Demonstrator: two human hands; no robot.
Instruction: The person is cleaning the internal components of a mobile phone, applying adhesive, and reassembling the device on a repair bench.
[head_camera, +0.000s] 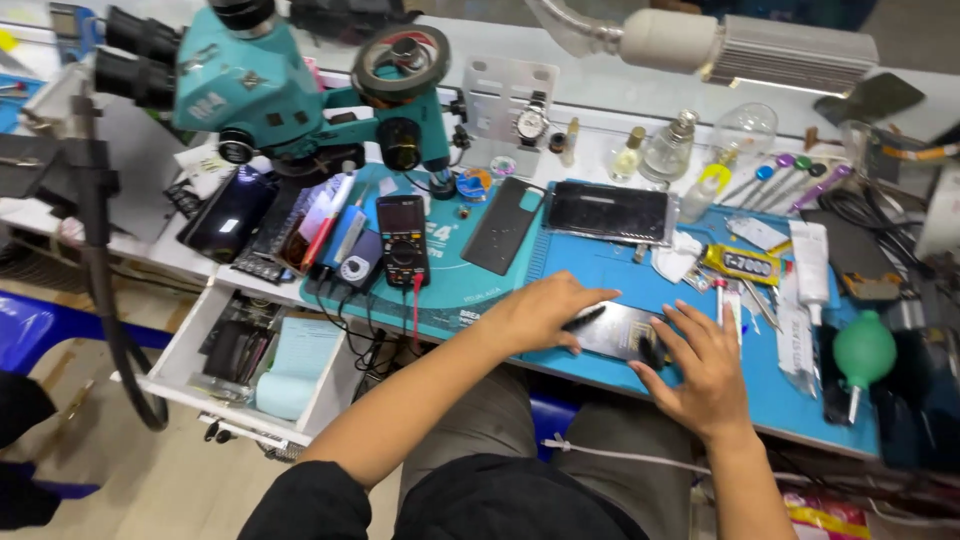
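Phone (625, 333) lies flat, dark glossy face up, at near edge of blue mat (600, 265), between both hands. Left hand (545, 310) rests on its left end, palm down, fingers loosely spread and pinching a thin black tool (585, 319) against the phone's edge, tool tip pointing right. Right hand (705, 365) presses down on right end, fingers splayed flat, not clenched, grasping nothing, just pinning the phone. To do this well, by my reckoning: keep right hand's weight steady so phone can't slide off mat edge, keep tool shallow along the seam, small strokes, no levering on the glass. Around: second dark phone (607, 212) further back on mat, well apart; black back cover (503, 226) left of it on teal mat (450, 290); multimeter (402, 240) w/ leads trailing toward bench edge, near left forearm. Yellow glue tube (742, 264) and white tube (809, 262) just right of right hand, w/ small picks betw. them; green air blower (863, 352) at far right. Teal microscope (270, 80) overhangs back left; glass bottles (668, 150) along rear. Open drawer (250, 365) below left, holds paper roll and parts. In the way: clutter of tubes and picks close to right hand limits room for sliding rightward; meter leads could snag left elbow.
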